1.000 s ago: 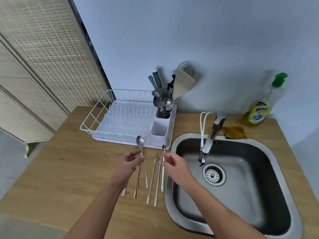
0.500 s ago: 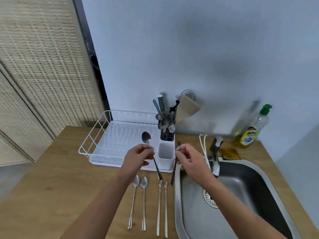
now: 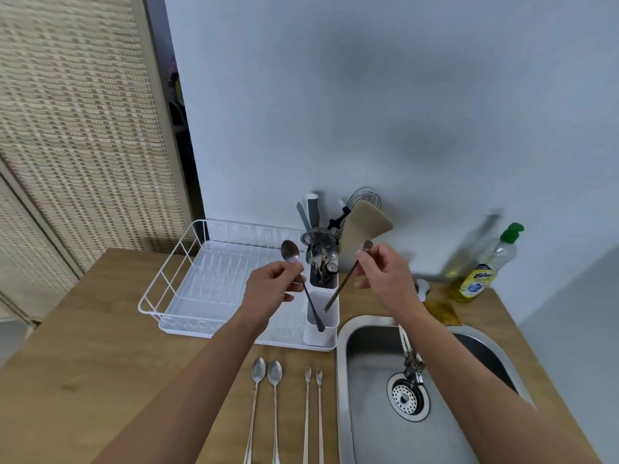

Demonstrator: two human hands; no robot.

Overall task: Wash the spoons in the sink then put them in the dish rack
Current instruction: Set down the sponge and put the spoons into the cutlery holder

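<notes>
My left hand [image 3: 273, 285] pinches a large steel spoon [image 3: 290, 252] by its handle, bowl up, handle slanting down over the rack's cutlery cup. My right hand [image 3: 383, 274] pinches a slim long-handled spoon [image 3: 338, 290], its small bowl up by my thumb. Both spoons hang above the white dish rack [image 3: 174, 276]. Several more long spoons [image 3: 274, 390] lie side by side on the wooden counter [image 3: 100, 346], left of the steel sink [image 3: 368, 413]. The tap [image 3: 412, 360] is partly hidden by my right forearm.
A holder full of utensils [image 3: 320, 259] with a spatula and whisk stands behind the rack's white cup [image 3: 318, 334]. A yellow dish soap bottle [image 3: 482, 266] and a brown sponge [image 3: 442, 311] sit behind the sink. A woven screen [image 3: 73, 128] stands at the left.
Both hands lifted a spoon each off the counter and raised them up over the rack's cutlery cup. My view tilted up towards the wall.
</notes>
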